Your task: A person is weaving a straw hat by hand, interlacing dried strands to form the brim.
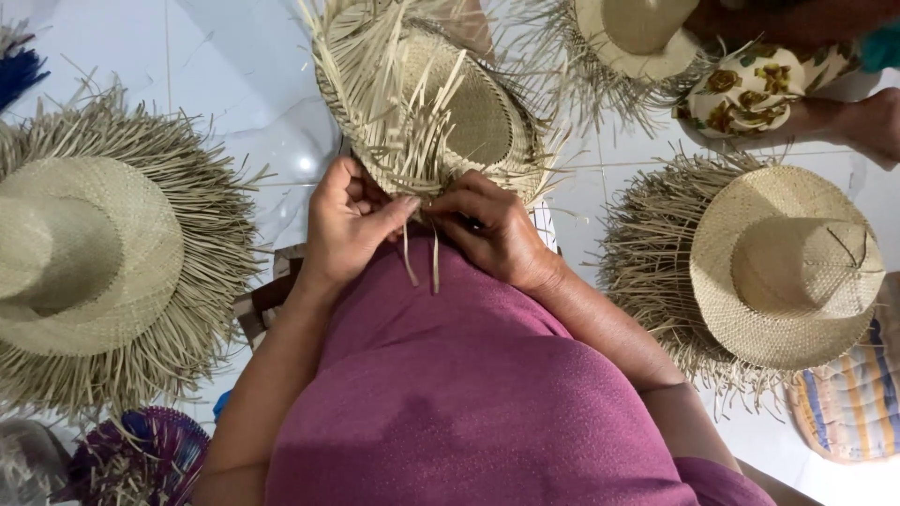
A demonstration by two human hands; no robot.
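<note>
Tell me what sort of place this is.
Probably a home or small workshop where straw hats are woven by hand on a white tiled floor. Both hands, left hand and right hand, work the loose strands of an unfinished hat; fringed hats lie around.

Item: straw hat [441, 103], unfinished, pale tan woven straw.
Crown: woven oval, open side facing up toward the camera, so the hat lies upside down.
Brim: woven band around the crown, ending in long loose straw strips [375, 84] that fan outward and stand up on the left side.
Pose: tilted, near edge lowest, held above the lap in front of the purple shirt.
Work point: near brim edge, where a few loose strands [422, 258] hang down over the shirt.
Support: pinched at the near edge between left hand [347, 225] and right hand [492, 230].
</note>
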